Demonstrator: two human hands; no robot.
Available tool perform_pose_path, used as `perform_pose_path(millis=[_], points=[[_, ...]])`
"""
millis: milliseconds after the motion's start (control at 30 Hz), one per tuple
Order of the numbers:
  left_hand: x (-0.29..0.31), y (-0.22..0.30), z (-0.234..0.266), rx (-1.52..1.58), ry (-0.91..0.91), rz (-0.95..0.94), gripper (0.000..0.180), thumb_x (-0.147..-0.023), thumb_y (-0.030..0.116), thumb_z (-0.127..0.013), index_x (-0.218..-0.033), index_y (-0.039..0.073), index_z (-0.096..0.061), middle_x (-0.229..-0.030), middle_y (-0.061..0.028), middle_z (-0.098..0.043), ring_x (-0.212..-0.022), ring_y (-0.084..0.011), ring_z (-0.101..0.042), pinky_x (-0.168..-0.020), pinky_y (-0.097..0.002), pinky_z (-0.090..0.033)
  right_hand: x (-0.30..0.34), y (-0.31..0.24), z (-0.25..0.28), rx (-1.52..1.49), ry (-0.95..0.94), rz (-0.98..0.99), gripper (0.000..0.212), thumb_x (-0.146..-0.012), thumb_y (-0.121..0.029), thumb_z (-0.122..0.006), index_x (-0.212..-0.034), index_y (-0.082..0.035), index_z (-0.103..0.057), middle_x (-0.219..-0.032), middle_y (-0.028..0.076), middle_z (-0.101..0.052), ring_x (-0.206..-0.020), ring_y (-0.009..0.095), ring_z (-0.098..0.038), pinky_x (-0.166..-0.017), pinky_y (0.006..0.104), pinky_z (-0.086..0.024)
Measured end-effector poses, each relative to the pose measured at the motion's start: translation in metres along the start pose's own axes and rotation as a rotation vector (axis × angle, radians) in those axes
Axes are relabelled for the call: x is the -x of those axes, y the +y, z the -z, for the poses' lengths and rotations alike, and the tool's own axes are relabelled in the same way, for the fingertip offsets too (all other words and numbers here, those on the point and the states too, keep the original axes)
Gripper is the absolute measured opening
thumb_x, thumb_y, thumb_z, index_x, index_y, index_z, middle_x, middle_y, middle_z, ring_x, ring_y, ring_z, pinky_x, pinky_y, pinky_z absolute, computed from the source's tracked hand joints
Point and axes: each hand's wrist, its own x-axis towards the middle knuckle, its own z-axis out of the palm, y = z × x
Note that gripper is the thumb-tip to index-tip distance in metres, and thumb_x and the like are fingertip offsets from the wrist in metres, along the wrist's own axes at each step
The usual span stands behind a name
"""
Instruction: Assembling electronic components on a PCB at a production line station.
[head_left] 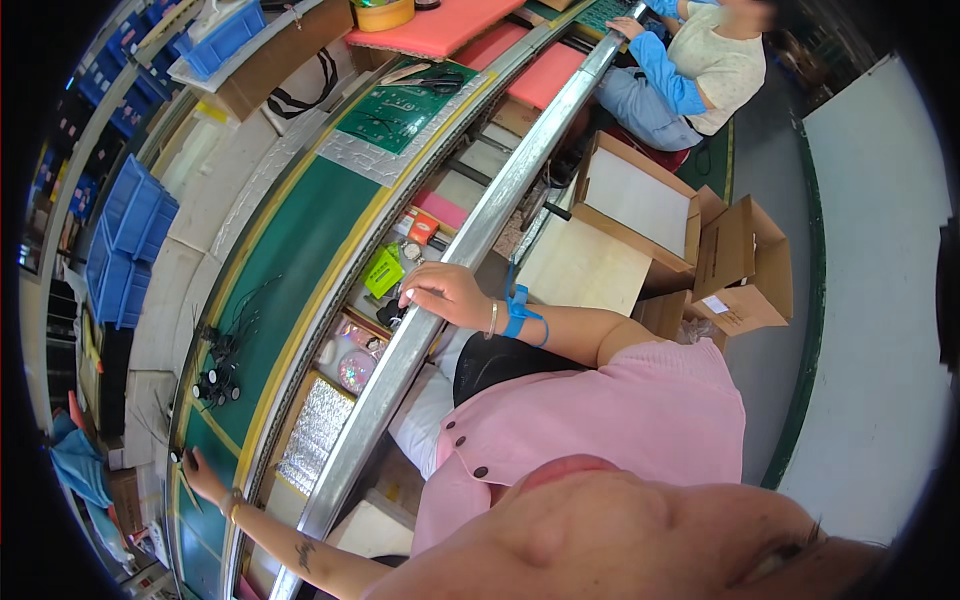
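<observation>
At the lower left, my left hand point(207, 480) reaches over the green work surface point(290, 250). Its fingers are closed on a small black round part point(177, 455) at the surface's far edge. Beside it lies a cluster of similar black parts point(215, 386) with pale round faces and thin black wires. My right hand point(445, 293), with a blue wrist strap point(520, 312), rests loosely on the shiny metal rail point(405, 350). Nothing shows in its fingers, which droop over the rail's edge.
Under the rail, trays hold a lime-green packet point(383, 272), a watch point(413, 252) and a silver foil pad point(316, 432). Blue bins point(135, 240) stand across the bench. Open cardboard boxes point(742, 265) sit at the right. A co-worker point(700, 75) sits farther up the line.
</observation>
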Motion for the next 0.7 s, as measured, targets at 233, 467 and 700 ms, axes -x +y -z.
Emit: perform_pose_path(millis=[233,467,700], points=[[0.15,0.232,0.057,0.739,-0.288,0.2,0.03,-0.087,0.012,-0.055,-0.114,-0.001,-0.057,-0.102,-0.0079,-0.06,-0.079,-0.0118,-0.056,-0.064,-0.0223,-0.046,-0.013,-0.04,-0.017,-0.132,-0.214,0.393,0.014,-0.083,-0.021,-0.061,-0.093,-0.011,-0.064,-0.099,0.003,-0.064,-0.101,0.023,-0.058,-0.087,0.0389,-0.046],[0.253,0.318,0.037,1.002,-0.814,0.264,0.031,-0.07,-0.001,-0.065,-0.1,-0.001,-0.058,-0.097,-0.0048,-0.052,-0.093,-0.0148,-0.051,-0.082,-0.0279,-0.043,-0.009,-0.084,-0.072,0.171,-0.507,0.849,0.037,-0.081,-0.028,-0.061,-0.113,-0.009,-0.056,-0.111,0.006,-0.057,-0.114,0.027,-0.049,-0.105,0.054,-0.027],[0.291,0.323,0.041,1.202,-1.103,0.019,0.039,-0.091,0.037,-0.056,-0.1,0.0,-0.063,-0.087,-0.0031,-0.061,-0.078,-0.0105,-0.054,-0.07,-0.0258,-0.047,0.008,-0.094,-0.031,0.217,-0.663,0.648,0.014,-0.072,-0.02,-0.069,-0.077,-0.012,-0.058,-0.07,0.002,-0.054,-0.072,0.021,-0.055,-0.093,0.0439,-0.041]])
